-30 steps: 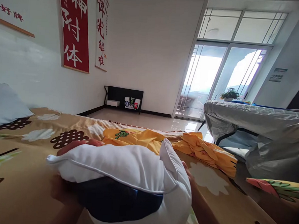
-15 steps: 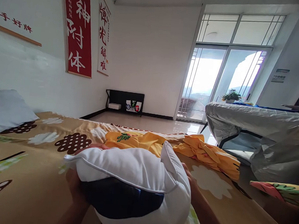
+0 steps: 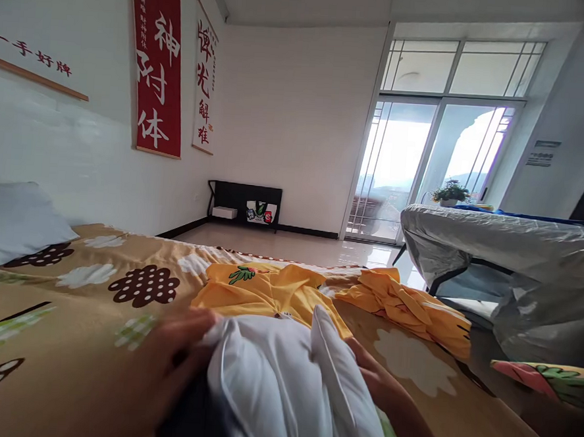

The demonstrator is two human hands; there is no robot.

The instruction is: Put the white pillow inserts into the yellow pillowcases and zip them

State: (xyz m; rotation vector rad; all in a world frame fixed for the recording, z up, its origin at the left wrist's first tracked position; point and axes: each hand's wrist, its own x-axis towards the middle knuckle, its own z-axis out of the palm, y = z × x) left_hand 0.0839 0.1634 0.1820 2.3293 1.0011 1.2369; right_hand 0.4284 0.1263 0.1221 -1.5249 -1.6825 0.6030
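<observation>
Left hand [image 3: 182,350] and right hand [image 3: 372,372] clasp opposite sides of a folded white pillow [image 3: 281,389] over a floral bedsheet [image 3: 81,344], yellow cloth [image 3: 262,288] just beyond, plastic-draped table [image 3: 533,236] at right.

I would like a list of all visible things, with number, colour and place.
Cushion: one, white and navy, bottom centre
Fabric heaps: two, yellow, printed, beyond cushion
Fabric piece: one, yellow, red and green, right edge
Bedspread: one, tan patterned, foreground
Pillow: one, whitish, left edge
Scrolls: three, red and white, left wall
Stand: one, black, far wall
Box: one, white, at stand
Bag: one, white multicoloured, at stand
Glass door: one, grey-framed, back right
Table: one, grey plastic cover, right
Chair: apparently one, dark frame, by table
Cloth-like item: one, blue, on table
Plant: one, green, near table
Notice: one, grey, right wall
Left hand: one, blurred, at cushion's left
Right hand: one, at cushion's right
</observation>
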